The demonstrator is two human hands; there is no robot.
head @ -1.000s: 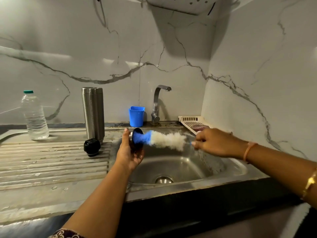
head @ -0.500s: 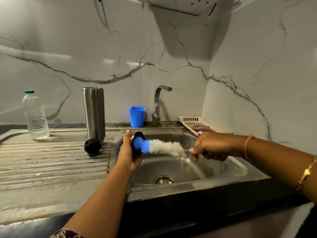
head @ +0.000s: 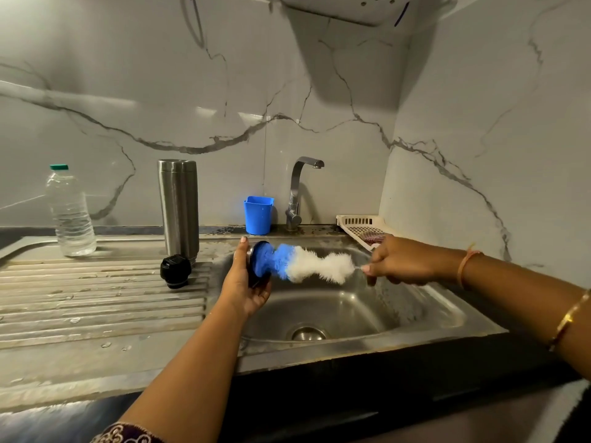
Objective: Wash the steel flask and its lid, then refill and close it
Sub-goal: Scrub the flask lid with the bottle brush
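Observation:
The steel flask (head: 178,206) stands upright and open on the drainboard, at the sink's left rim. A black stopper (head: 175,271) lies in front of it. My left hand (head: 243,282) holds the flask's round lid cup (head: 255,268) on its side over the sink, mouth facing right. My right hand (head: 403,264) grips the thin handle of a bottle brush (head: 307,265). Its blue tip bristles are pushed into the lid and its white bristles trail out to the right.
A steel sink (head: 335,311) with a drain lies below my hands, and the tap (head: 299,193) is behind it, not running. A blue cup (head: 258,215) sits beside the tap, a cream basket (head: 363,227) at back right, a plastic water bottle (head: 70,212) on the wet drainboard (head: 96,302).
The brush has slid back and forth in the lid. My right hand dipped, then rose again, and the blue tip now sits deeper in the lid. The left hand stayed put.

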